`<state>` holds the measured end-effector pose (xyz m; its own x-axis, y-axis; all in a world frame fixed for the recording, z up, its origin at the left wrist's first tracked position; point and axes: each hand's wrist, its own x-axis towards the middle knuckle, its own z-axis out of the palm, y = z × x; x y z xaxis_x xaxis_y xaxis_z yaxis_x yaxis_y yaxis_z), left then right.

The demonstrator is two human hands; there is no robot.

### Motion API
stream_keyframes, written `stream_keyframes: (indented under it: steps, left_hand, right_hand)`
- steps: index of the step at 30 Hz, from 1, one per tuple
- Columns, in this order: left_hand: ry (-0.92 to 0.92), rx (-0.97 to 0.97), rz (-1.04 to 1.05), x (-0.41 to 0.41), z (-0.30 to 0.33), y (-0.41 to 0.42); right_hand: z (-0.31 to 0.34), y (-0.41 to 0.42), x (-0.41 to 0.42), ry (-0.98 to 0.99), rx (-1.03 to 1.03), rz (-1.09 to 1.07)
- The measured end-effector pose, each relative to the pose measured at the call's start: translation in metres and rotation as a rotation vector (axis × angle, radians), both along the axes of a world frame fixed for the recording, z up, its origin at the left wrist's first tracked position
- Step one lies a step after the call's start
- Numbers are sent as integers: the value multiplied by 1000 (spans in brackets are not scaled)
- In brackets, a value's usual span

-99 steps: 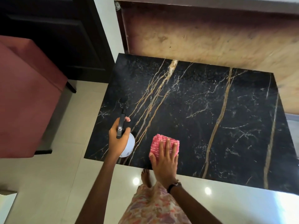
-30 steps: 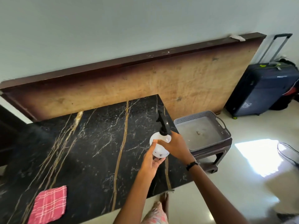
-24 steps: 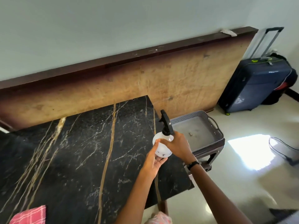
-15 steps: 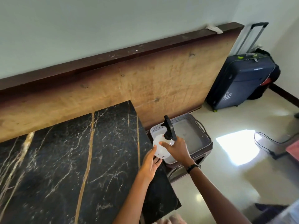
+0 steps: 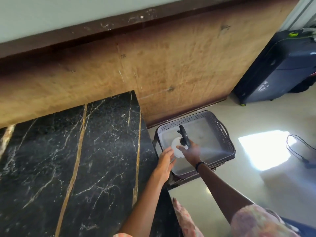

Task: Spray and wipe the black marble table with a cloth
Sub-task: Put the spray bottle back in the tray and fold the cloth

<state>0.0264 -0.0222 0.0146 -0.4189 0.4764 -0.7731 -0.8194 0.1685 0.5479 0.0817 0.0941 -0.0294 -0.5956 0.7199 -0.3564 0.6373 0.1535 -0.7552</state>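
The black marble table (image 5: 71,159) with gold veins fills the left and lower part of the head view. A white spray bottle (image 5: 177,147) with a black trigger head is held over the grey tray (image 5: 222,134) just right of the table. My right hand (image 5: 190,151) grips the bottle near its neck. My left hand (image 5: 165,161) is spread against the bottle's lower left side, fingers apart. The pink cloth is out of view.
The perforated grey tray rests on a low dark stool (image 5: 188,177) beside the table. A large wooden board (image 5: 153,69) leans on the wall behind. A dark blue suitcase (image 5: 280,69) stands at the right. A black cable (image 5: 297,147) lies on the glossy floor.
The view has swung right, so the pink cloth left the frame. The bottle passed from my left hand to my right and moved off the table's right edge, down over the grey tray.
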Motion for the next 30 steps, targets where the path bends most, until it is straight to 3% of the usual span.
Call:
stream_keyframes:
  steps: [7,13,16,20,26,30]
  left_hand:
    - [24,-39,46,1,-16,13]
    - [62,-44,35,5,2,5]
    - [72,1,71,5,21,-6]
    - [112,64,152,5,50,-45]
    - [144,121,353,-1,78,-134]
    - [177,100,438,-2,81,-205]
  right_hand:
    - [-34,10,3,-53,-24,40]
    - [-12,19,7,-110,-36,180]
    - [18,13,21,-3,1,-53]
    - [66,-4,38,138,279,-227]
    - [125,-82,19,434,331,73]
    - [133,-160,-4,455,250,335]
